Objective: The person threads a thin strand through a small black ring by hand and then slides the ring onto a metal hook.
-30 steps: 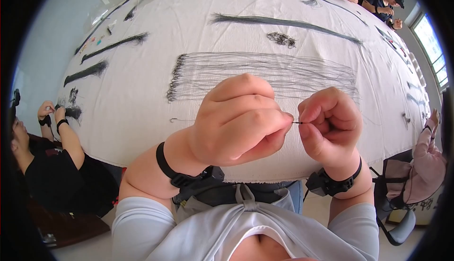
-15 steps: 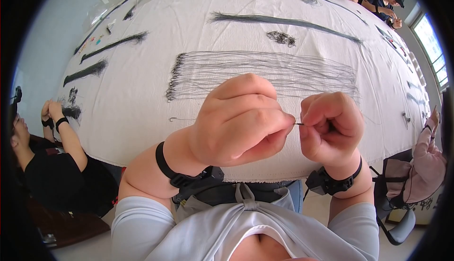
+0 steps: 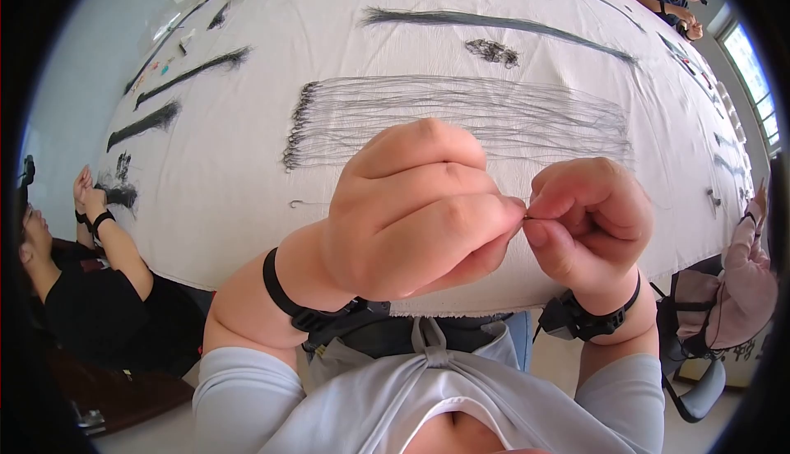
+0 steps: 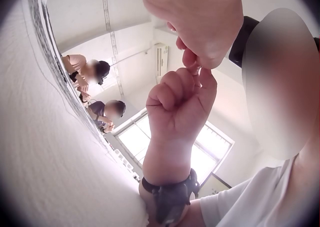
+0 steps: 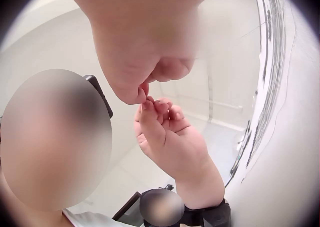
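In the head view my left hand (image 3: 420, 207) and right hand (image 3: 588, 220) meet fingertip to fingertip above the near part of the table. Each pinches a tiny thin dark strand (image 3: 526, 218) between thumb and forefinger; most of it is hidden by the fingertips, and I cannot tell its exact kind. Past the hands lies a row of fine dark strands (image 3: 461, 104), their curled ends (image 3: 300, 125) lined up at the left. A single strand with a hooked end (image 3: 298, 204) lies nearer, running toward my left hand.
A white cloth covers the table (image 3: 214, 182). Farther back are a long dark fibre bundle (image 3: 494, 26) and a tangled dark clump (image 3: 492, 52). Shorter bundles (image 3: 144, 125) lie at the left. A person in black (image 3: 99, 298) sits left, one in pink (image 3: 741, 289) right, others far right.
Both hands have shifted slightly right and their fingertips have come together, so the short dark piece that spanned the gap is now nearly hidden. The head view has tilted a little.
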`<act>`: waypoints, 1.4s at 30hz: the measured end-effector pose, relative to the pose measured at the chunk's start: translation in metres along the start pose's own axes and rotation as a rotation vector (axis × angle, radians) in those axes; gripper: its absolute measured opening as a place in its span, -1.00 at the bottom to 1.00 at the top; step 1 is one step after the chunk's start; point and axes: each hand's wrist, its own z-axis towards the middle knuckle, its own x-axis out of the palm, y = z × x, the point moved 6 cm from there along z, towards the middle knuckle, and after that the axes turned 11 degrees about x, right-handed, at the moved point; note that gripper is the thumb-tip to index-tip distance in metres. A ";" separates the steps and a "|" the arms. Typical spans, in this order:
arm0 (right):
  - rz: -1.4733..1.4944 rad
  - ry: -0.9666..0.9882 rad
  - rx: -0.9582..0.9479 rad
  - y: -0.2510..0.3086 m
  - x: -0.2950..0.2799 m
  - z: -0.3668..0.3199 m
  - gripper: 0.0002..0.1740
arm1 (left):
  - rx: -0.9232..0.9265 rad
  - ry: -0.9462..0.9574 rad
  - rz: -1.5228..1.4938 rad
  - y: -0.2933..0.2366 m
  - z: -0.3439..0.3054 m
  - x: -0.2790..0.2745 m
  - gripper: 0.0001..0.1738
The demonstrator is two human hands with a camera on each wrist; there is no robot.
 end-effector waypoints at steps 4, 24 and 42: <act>0.032 0.029 0.061 0.000 0.000 -0.001 -0.79 | -0.012 0.018 0.005 -0.001 -0.001 0.000 -0.73; -0.002 0.081 0.193 0.003 -0.001 -0.006 -0.79 | -0.037 0.059 -0.010 -0.003 0.000 -0.002 -0.75; 0.220 0.151 0.321 0.002 0.001 -0.004 -0.77 | -0.056 0.037 0.005 -0.006 -0.001 -0.005 -0.75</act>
